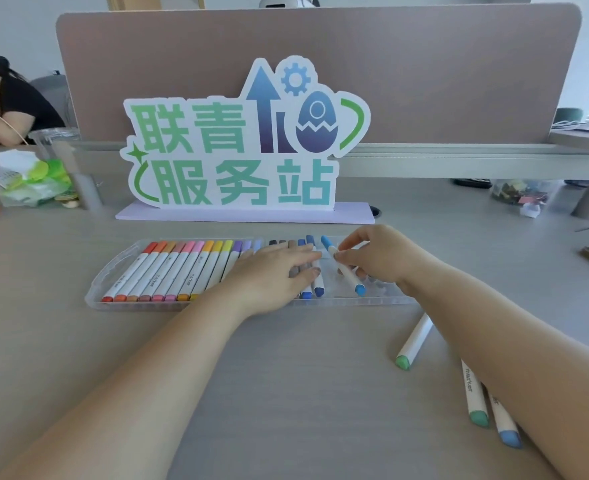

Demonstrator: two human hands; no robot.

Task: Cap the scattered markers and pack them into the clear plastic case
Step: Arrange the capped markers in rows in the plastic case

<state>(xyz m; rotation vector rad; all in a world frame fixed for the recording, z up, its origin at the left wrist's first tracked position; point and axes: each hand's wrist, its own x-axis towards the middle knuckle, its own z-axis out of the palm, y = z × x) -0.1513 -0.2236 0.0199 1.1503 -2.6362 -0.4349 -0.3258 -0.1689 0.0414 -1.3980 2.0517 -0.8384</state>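
Note:
A clear plastic case (94, 289) lies across the desk, holding a row of several capped markers (168, 268) from red through yellow and purple to blue. My left hand (272, 275) lies flat on the markers in the middle of the row, fingers straight. My right hand (372, 254) pinches a light blue marker (346, 271) that lies slanted in the case's bare right part. Three capped markers lie on the desk near my right forearm: a light green one (414, 337), a green one (473, 396) and a blue one (504, 424).
A standing sign (244, 140) with green characters stands on a lilac base just behind the case. A brown desk divider (424, 64) rises behind it. Bags and a cup sit at far left, where a person in black sits. Small clutter sits at far right.

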